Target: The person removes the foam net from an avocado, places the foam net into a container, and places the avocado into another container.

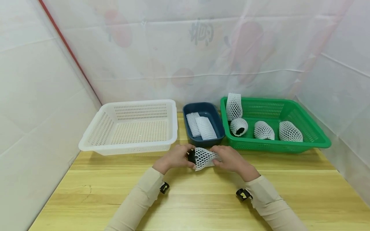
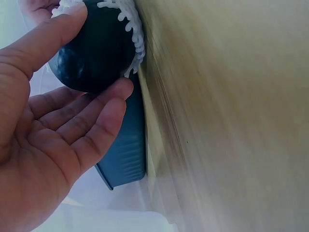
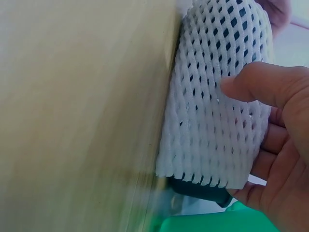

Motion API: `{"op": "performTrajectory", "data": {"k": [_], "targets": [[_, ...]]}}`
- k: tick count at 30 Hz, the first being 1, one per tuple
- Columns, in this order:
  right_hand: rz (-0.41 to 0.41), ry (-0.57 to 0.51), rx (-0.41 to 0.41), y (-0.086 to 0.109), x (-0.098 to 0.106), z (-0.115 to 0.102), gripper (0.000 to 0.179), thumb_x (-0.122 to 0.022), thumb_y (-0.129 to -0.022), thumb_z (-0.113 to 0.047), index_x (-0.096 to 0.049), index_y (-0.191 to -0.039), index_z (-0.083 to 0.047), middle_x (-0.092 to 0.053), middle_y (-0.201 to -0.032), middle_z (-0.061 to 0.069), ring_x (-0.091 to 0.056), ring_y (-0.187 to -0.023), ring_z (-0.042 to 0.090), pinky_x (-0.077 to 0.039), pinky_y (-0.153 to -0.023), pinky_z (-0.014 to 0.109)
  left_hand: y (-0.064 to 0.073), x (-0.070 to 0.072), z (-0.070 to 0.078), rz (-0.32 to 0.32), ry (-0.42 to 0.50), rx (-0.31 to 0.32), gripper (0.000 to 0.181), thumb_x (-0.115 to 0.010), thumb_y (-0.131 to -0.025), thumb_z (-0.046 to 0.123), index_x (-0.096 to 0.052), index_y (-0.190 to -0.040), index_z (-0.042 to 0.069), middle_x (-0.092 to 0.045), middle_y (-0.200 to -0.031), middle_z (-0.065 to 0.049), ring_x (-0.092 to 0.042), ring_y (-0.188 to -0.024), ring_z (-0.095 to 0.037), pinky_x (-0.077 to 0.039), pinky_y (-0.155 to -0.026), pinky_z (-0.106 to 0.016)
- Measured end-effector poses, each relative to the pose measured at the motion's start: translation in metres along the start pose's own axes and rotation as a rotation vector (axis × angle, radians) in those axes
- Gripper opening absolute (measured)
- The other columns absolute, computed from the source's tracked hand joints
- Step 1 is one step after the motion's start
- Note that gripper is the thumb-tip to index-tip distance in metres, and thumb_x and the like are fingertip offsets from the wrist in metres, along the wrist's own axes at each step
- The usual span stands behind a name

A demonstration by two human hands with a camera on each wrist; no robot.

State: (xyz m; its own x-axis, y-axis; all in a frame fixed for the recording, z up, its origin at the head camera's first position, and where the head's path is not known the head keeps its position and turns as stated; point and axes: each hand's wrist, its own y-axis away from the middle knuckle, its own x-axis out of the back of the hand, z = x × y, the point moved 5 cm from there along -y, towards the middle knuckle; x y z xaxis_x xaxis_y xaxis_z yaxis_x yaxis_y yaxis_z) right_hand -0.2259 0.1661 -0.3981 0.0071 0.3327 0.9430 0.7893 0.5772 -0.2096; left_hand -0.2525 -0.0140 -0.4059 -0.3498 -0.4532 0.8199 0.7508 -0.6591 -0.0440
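Above the table's middle, in the head view, a glossy dark rounded object [image 1: 191, 156] sits partly inside a white foam net sleeve [image 1: 203, 158]. My left hand [image 1: 177, 157] grips its bare end; the left wrist view shows the thumb on top of the dark object [image 2: 91, 53] and fingers beneath. From the other side my right hand [image 1: 231, 158] holds the sleeve's loose end. In the right wrist view its thumb presses on the foam net [image 3: 212, 106], with fingers behind it. Dark surface shows through the mesh at the far end.
Behind the hands stands a navy tray [image 1: 218, 120] with two flat foam nets [image 1: 206, 128]. A white basket [image 1: 130, 148] is at the left. In the green basket [image 1: 277, 146] at the right lie several net-wrapped dark objects [image 1: 290, 131], one net standing up in its corner.
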Motion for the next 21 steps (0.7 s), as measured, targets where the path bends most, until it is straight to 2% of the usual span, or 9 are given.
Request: {"op": "performTrajectory", "data": {"k": [10,21], "targets": [[0.011,0.000,0.013,0.0016,0.0009,0.0023,0.028,-0.072,-0.077,-0.008,-0.062,-0.102,-0.003,-0.064,-0.094,0.006,-0.059,-0.082,0.020,-0.048,-0.073,0.039,0.0005,-0.0005,-0.0011,-0.015,0.056,0.008,0.068,-0.084,-0.067,0.024,-0.054,-0.124,0.001,-0.062,-0.107,-0.010,-0.058,-0.073,-0.008,-0.047,-0.068,-0.020],[0.038,0.002,0.054,0.0022,0.0078,0.0037,0.025,-0.074,-0.076,-0.005,-0.064,-0.098,-0.004,-0.065,-0.091,0.006,-0.060,-0.079,0.019,-0.049,-0.071,0.037,0.0024,0.0029,-0.0022,-0.010,0.133,-0.017,0.064,-0.083,-0.069,0.020,-0.055,-0.122,-0.002,-0.062,-0.105,-0.013,-0.060,-0.075,-0.013,-0.048,-0.066,-0.020]]}}
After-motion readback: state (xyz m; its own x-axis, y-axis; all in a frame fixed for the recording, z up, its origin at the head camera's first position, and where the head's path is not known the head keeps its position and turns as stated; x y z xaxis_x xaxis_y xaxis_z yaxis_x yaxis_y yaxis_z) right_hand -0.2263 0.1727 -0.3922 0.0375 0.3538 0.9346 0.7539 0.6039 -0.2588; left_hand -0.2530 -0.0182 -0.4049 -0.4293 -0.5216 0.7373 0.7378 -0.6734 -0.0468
